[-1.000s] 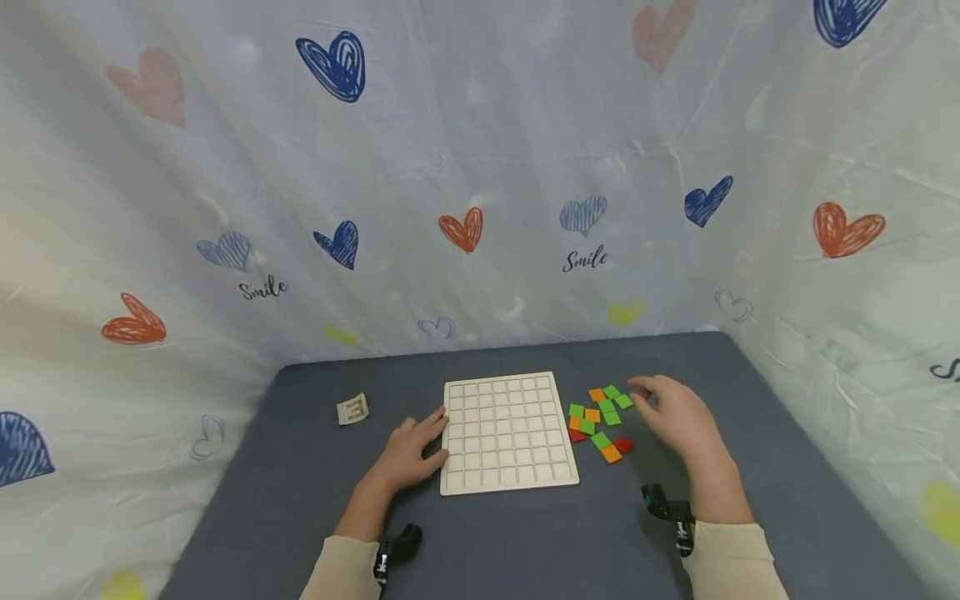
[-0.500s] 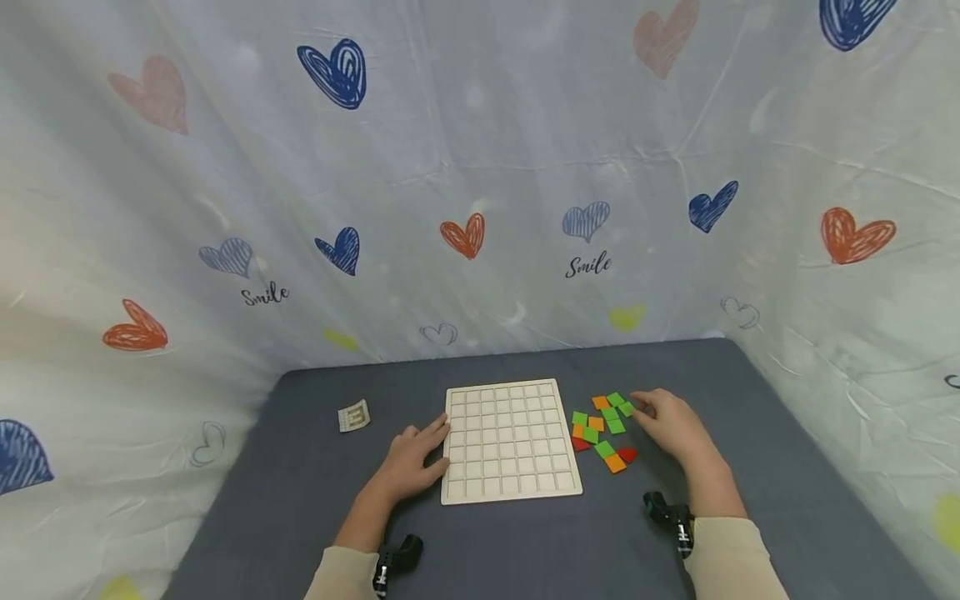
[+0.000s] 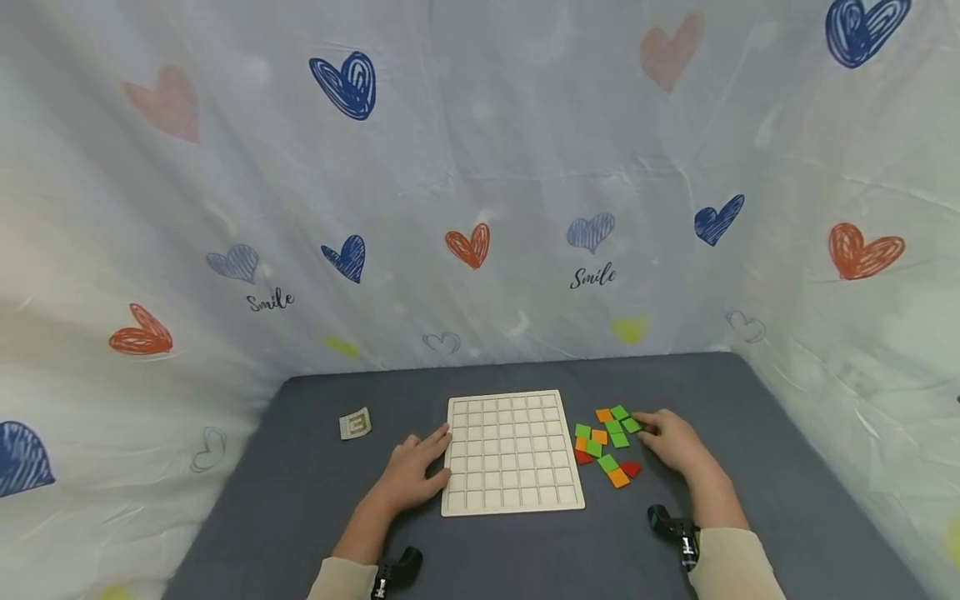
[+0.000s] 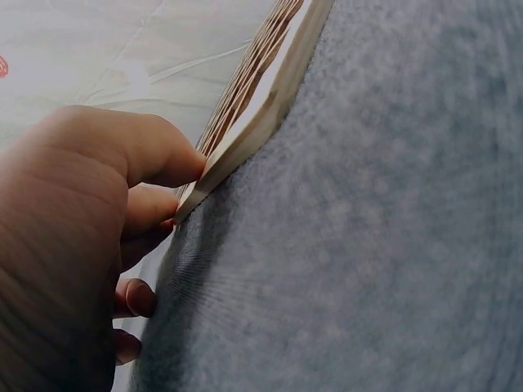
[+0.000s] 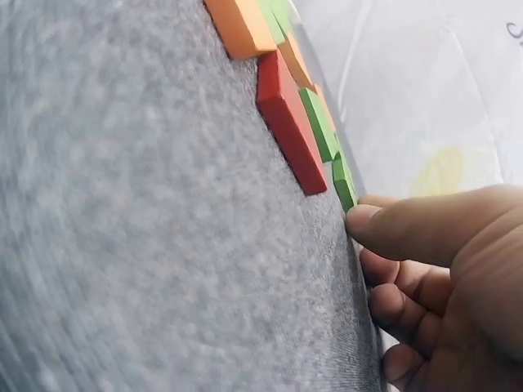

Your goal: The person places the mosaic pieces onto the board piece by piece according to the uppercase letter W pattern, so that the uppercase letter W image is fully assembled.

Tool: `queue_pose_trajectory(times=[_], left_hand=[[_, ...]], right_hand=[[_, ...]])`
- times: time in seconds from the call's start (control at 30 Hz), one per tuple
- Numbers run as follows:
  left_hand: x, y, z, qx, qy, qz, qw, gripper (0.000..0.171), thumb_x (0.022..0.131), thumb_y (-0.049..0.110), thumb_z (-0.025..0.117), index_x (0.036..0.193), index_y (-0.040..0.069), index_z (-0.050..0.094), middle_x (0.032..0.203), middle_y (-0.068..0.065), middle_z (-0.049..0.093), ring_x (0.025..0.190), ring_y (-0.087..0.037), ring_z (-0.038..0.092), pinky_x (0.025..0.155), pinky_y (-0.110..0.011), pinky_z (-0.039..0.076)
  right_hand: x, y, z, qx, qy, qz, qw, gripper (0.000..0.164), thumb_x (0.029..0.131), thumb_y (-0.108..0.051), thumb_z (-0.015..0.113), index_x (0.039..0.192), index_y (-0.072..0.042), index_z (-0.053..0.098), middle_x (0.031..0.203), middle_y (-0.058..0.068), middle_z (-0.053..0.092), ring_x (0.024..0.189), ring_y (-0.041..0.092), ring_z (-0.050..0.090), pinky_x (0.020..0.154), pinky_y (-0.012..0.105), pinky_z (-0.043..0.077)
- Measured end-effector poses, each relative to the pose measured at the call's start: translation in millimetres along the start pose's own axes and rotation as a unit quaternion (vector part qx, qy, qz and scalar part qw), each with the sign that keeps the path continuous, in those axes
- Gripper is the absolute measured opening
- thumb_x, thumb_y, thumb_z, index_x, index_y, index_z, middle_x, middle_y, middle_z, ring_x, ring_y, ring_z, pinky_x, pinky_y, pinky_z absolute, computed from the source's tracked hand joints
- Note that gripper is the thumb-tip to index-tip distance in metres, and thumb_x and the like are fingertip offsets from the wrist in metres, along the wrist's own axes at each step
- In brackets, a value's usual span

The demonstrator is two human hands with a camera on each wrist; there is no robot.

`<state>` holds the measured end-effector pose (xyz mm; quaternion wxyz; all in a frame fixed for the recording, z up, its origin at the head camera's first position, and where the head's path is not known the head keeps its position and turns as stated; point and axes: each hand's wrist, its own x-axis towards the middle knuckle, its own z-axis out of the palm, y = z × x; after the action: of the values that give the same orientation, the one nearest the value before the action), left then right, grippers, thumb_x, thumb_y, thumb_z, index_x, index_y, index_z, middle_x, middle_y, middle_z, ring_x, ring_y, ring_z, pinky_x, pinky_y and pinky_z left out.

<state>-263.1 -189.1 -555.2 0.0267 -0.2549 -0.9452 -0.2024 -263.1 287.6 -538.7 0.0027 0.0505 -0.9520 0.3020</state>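
Grey tabletop [image 3: 525, 558], pale curtain [image 3: 517, 167] (heart-printed), left hand [image 3: 408, 473] splayed against board [image 3: 513, 454], right hand [image 3: 673, 442] pinching green tile [image 3: 631, 426]

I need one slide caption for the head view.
Left hand against the gridded board, right hand at the coloured tiles.

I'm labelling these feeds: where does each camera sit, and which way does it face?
Head: on the head, facing forward and down at board, tiles and curtain; left hand, right hand, sleeves show.
Left wrist: on that wrist, looking low across the table to the board's edge; left hand shows.
Right wrist: on that wrist, looking low toward the tiles; right hand shows.
Shared: head and right wrist both show tiles and right hand.
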Motion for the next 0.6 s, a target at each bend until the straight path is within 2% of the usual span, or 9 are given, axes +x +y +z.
queue_pose_trajectory(times=[0.23, 0.6], left_hand=[[-0.7, 1.1, 1.4, -0.003, 0.001, -0.011, 0.9999, 0.059, 0.099, 0.034, 0.059, 0.153, 0.011, 0.052, 0.162, -0.001, 0.040, 0.084, -0.014, 0.034, 0.079, -0.041, 0.029], [-0.4, 1.4, 1.2, 0.007, 0.001, -0.006, 1.0000, 0.058, 0.100, 0.034, 0.058, 0.153, 0.010, 0.052, 0.161, -0.003, 0.042, 0.084, -0.014, 0.035, 0.078, -0.041, 0.030]], right_hand=[[-3.4, -1.5, 0.1, 0.010, 0.024, 0.028, 0.999, 0.036, 0.096, -0.010, 0.071, 0.128, 0.004, 0.070, 0.082, 0.005, 0.054, 0.070, 0.021, 0.046, 0.062, 0.036, 0.039], [-6.0, -2.7, -3.1, 0.007, 0.036, 0.028, 0.999, 0.029, 0.094, -0.012, 0.074, 0.118, 0.005, 0.074, 0.083, 0.004, 0.058, 0.073, 0.020, 0.050, 0.066, 0.038, 0.041]])
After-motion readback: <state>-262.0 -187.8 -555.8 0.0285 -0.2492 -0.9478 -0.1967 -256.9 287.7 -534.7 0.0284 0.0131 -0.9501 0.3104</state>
